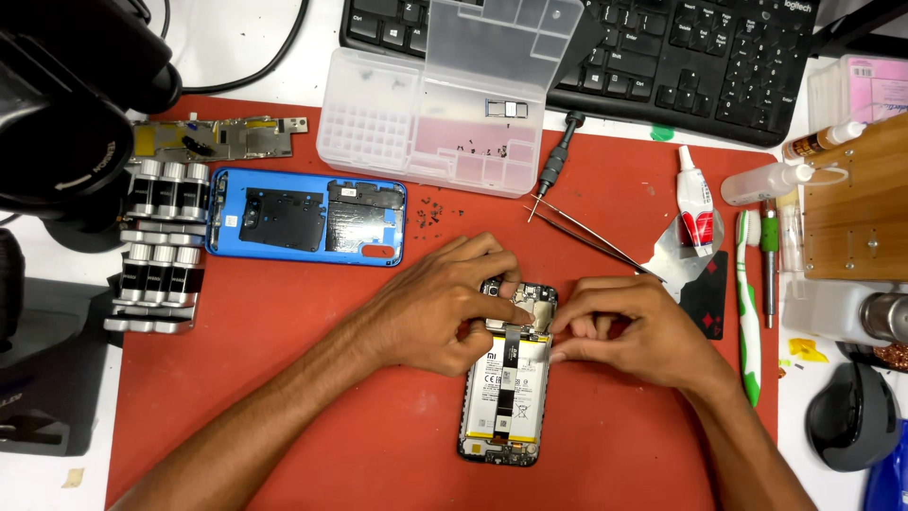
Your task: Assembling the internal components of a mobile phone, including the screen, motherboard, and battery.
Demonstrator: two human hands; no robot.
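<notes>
Head view. An opened smartphone (506, 378) lies back-side up on the red mat (284, 397), near the middle of the surface, with battery, flat ribbon cable and upper circuit board exposed. Left hand (435, 308) rests over the phone's top left, its grip pinched on the upper board area with thumb and forefinger. Right hand (634, 331) comes in from the right, fingertips (567, 322) pressed together at the board's top right edge; whether they grasp a small part there or only press, I cannot tell.

Judgement on technique: the work at the top board calls for light, even fingertip pressure, one hand steadying the body while the other works the part, with no strain on the ribbon cable.

Materials: the battery face is smooth, pale and labelled; the ribbon is thin, black and flexible; the board is dark with small metal shields. The mat looks matte and slightly grippy.

Blue plastic back cover (307, 218) lies inner side up, well apart at upper left. Clear compartmented parts box (445, 104) stands open above, tiny dark screws inside and scattered beside it. Metal tweezers (586, 241) and a slim screwdriver (558, 156) lie between box and hands. Black keyboard (662, 47) sits at the top edge.
</notes>
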